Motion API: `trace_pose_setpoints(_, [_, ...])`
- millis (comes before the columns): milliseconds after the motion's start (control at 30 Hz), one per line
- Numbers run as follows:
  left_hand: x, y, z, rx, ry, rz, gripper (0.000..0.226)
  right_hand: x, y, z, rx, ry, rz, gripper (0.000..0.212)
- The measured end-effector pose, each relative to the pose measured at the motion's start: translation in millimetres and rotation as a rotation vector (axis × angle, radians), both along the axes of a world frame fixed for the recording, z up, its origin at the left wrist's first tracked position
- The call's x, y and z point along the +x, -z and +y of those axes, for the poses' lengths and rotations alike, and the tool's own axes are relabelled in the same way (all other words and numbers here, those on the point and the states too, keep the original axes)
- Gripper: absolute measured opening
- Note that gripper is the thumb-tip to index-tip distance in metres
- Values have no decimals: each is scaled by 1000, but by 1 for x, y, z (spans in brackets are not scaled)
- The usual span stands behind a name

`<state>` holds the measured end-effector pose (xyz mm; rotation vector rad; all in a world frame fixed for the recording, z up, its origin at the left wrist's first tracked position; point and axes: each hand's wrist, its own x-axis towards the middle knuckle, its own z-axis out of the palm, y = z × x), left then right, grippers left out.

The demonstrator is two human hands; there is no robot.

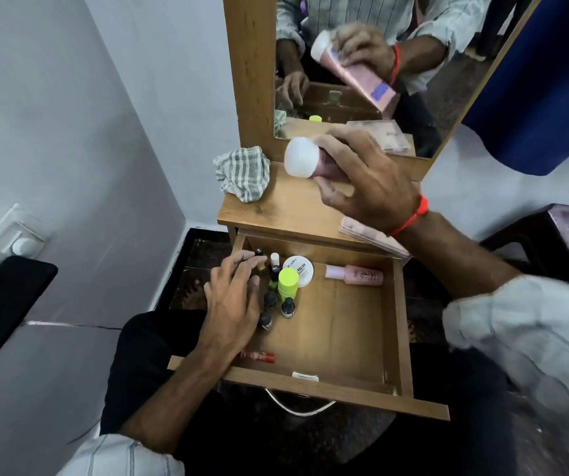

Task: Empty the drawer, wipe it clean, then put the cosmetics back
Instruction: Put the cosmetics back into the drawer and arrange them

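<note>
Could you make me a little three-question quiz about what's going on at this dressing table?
1. True or false: the striped cloth lies inside the drawer.
2. What does the right hand hold?
A) a pink tube with a white cap
B) the green-capped bottle
C) the cloth
3. Fill in: the left hand rests among the small ____ at the drawer's left side.

Key:
1. False: it lies on the tabletop, beside the mirror.
2. A: the pink tube is held above the tabletop; the green-capped bottle is in the drawer.
3. bottles
</note>
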<state>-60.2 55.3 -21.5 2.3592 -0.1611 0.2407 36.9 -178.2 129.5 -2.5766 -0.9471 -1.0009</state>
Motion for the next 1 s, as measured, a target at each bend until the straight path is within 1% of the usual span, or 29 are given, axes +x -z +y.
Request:
trace_pose_setpoints(67, [0,0,0,-8,-10,-4,35,-33,0,7,112,-100,115,49])
trace_pose_setpoints(100, [0,-1,0,-12,-15,-5,36,-50,6,9,137,-137,204,49])
trace_pose_setpoints(200, [-2,-4,0,-11,-16,-6,36,-100,43,5,116,-154,507,45])
trace_pose_setpoints(267, [-3,-5,0,-6,-12,-16,37,-123,73,2,86,-113,651,42])
trace_pose_setpoints(367, [-3,-6,-1,4,-10,-23,38,-138,114,5,27,-73,727,42])
trace_pose_setpoints(467, [-4,-7,-1,11,-8,-28,37,-142,145,14,-102,-38,859,48])
trace_pose_setpoints(533, [-4,-7,0,13,-5,-33,37,-141,158,16,-170,-15,914,50])
trace_pose_setpoints(567, [-5,-7,1,15,-5,-35,37,-140,161,15,-155,-11,936,50])
trace_pose_setpoints(667, [-4,-4,0,15,3,-42,38,-137,164,15,14,-26,1028,48])
trace_pose_setpoints(733, [-3,-2,0,18,8,-45,39,-137,163,13,80,-8,1054,44])
trace_pose_setpoints(800, [-2,-1,0,18,8,-48,39,-138,164,8,76,31,1046,44])
trace_pose_setpoints(867, [-1,1,0,12,7,-54,39,-140,166,1,16,71,1055,47])
trace_pose_setpoints(967, [0,3,-1,15,15,-47,39,-143,167,-2,-45,116,1155,43])
trace_pose_setpoints(1000, [1,3,-1,16,18,-43,39,-143,167,-1,-49,106,1156,41])
